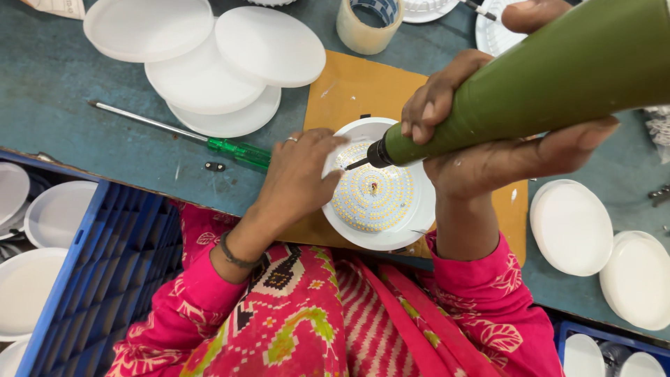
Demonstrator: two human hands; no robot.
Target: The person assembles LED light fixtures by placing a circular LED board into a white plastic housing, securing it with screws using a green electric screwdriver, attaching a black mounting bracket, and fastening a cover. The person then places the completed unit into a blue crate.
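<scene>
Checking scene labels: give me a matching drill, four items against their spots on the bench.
1 green-handled screwdriver
2 tape roll
3 green power driver
4 blue crate

A in the right hand, tip on the round LED lamp
B top edge, above the brown board
C below the table edge, lower left
D flat on the table, left of the left hand

Pairs: 1-D, 2-B, 3-A, 4-C

Olive-green power screwdriver (544, 84), white round lamp (377, 188) dotted yellow, blue crate (105, 265), teal table (56, 91), pink patterned sleeves (488, 293).

a worn teal worktable (63, 91) with a blue plastic crate (105, 279) below its edge.
</scene>
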